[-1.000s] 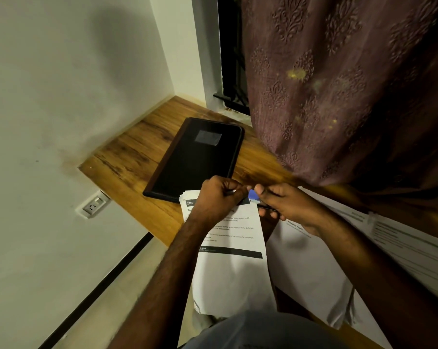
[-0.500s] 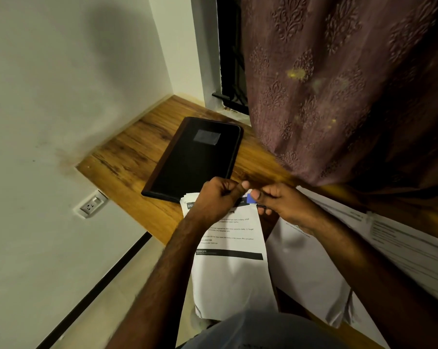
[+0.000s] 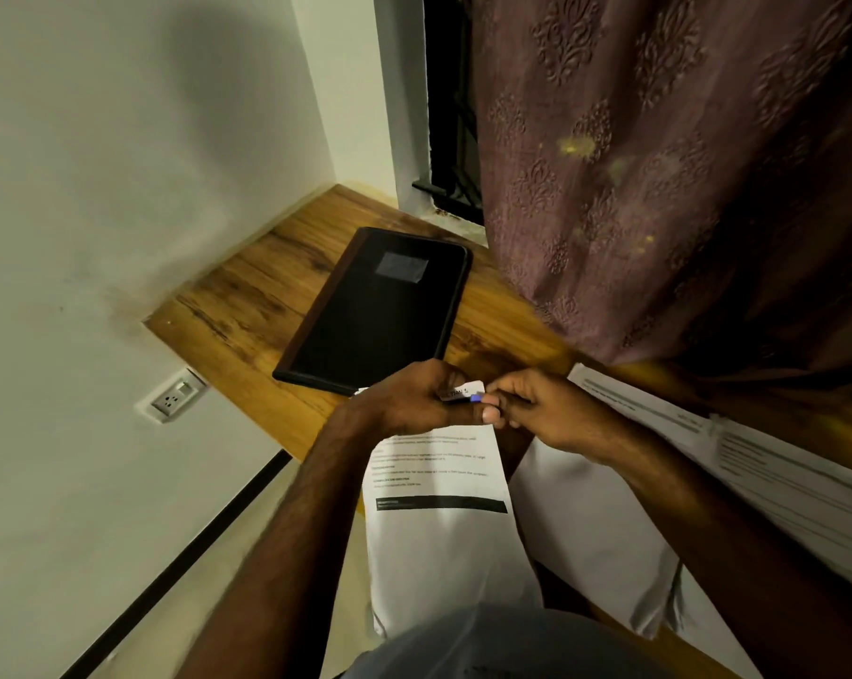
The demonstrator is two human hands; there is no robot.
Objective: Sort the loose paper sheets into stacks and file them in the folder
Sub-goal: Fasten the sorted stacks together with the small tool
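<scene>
While L hand (image 3: 404, 399) grips sheets (image 3: 438, 512), R hand (image 3: 541, 414) pinches clip (image 3: 475, 398).

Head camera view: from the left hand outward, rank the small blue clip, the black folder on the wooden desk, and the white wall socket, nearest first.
1. Small blue clip: at the fingertips of the left hand, to its right.
2. Black folder: just beyond the hand on the wooden desk.
3. White wall socket: far left, on the wall below the desk.
</scene>
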